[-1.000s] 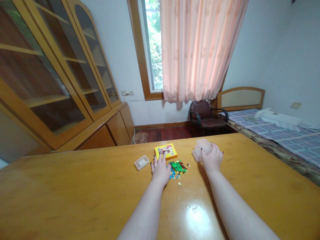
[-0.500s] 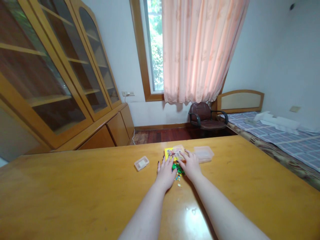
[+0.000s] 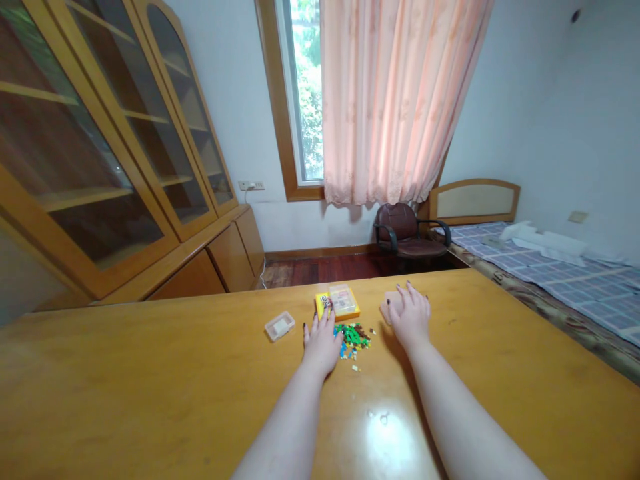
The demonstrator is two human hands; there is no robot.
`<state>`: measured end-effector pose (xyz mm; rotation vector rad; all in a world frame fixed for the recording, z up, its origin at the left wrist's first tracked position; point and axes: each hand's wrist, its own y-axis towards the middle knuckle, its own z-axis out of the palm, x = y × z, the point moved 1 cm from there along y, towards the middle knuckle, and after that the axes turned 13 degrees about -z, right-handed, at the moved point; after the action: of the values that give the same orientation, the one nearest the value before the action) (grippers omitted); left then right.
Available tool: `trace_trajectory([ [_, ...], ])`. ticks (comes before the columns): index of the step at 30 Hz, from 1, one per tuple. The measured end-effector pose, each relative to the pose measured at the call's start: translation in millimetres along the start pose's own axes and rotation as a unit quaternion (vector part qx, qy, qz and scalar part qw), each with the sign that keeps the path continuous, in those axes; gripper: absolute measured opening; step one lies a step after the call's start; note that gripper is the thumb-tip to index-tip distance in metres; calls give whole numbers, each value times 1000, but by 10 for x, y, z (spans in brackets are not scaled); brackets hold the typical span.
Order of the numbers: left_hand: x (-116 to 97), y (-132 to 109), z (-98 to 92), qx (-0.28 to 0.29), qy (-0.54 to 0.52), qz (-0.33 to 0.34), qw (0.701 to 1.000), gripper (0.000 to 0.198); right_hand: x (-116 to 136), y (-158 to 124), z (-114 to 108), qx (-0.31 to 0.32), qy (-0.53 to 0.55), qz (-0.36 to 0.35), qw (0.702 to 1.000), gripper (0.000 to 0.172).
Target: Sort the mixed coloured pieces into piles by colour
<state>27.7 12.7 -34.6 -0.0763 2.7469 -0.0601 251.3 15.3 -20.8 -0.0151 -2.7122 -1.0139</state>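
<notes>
My left hand lies flat on the wooden table with its fingers stretched out, fingertips at the near edge of a yellow box. A small clear lid rests on that yellow box. A pile of tiny green, blue and brown bricks sits just right of my left hand. My right hand lies further right with fingers spread, palm down on a clear plastic container, of which only the left corner shows.
A small clear plastic box stands left of my left hand. Beyond the table's far edge are a dark office chair, a bed at the right, and a glass-fronted wooden cabinet at the left.
My right hand moved left to the bricks and the yellow box, then back right onto the clear container. A small clear lid now lies on the yellow box. My left hand stayed put.
</notes>
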Motion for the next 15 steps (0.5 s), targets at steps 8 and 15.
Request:
trace_trajectory([
  [8, -20, -3, -58, -61, -16, -13, 998, 50, -113, 29, -1, 149, -34, 39, 987, 57],
  [15, -8, 24, -34, -15, -12, -20, 1000, 50, 72, 13, -85, 150, -105, 66, 981, 59],
])
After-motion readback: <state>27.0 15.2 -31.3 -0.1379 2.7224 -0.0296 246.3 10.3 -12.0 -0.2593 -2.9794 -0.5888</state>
